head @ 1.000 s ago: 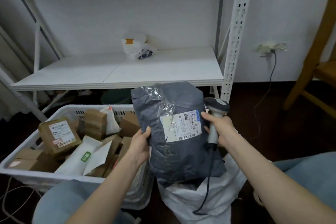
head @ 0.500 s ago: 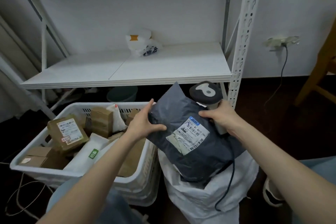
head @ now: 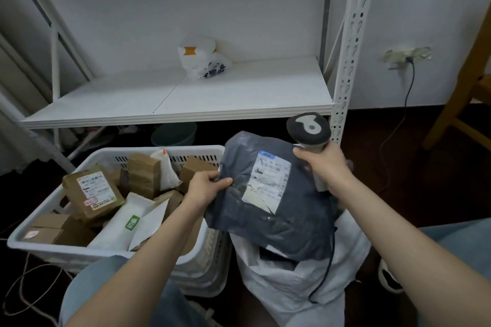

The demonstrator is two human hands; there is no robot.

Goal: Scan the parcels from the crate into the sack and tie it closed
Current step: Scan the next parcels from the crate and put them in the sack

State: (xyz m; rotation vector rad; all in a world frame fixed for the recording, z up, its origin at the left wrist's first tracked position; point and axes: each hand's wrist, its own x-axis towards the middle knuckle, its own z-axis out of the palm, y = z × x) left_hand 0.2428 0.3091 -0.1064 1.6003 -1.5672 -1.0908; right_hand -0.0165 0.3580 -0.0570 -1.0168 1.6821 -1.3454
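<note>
A dark grey poly-bag parcel (head: pixel 268 204) with a white shipping label lies tilted over the mouth of the white sack (head: pixel 295 281), its lower edge down in the opening. My left hand (head: pixel 206 188) pinches the parcel's left edge. My right hand (head: pixel 322 167) grips the handle of a corded barcode scanner (head: pixel 308 130), whose head sits just above the parcel's top right corner. The white plastic crate (head: pixel 87 160) to the left holds several cardboard boxes and white mailers.
A white metal shelf (head: pixel 186 98) with a crumpled plastic bag stands behind the crate. A shelf post rises just behind the scanner. A wooden chair is at the right edge. Loose cords lie on the dark floor at the lower left. My knees frame the sack.
The parcel has gone from upright in front of me to tilted and lowered onto the sack's mouth. My right hand with the scanner moved up past the parcel's top corner.
</note>
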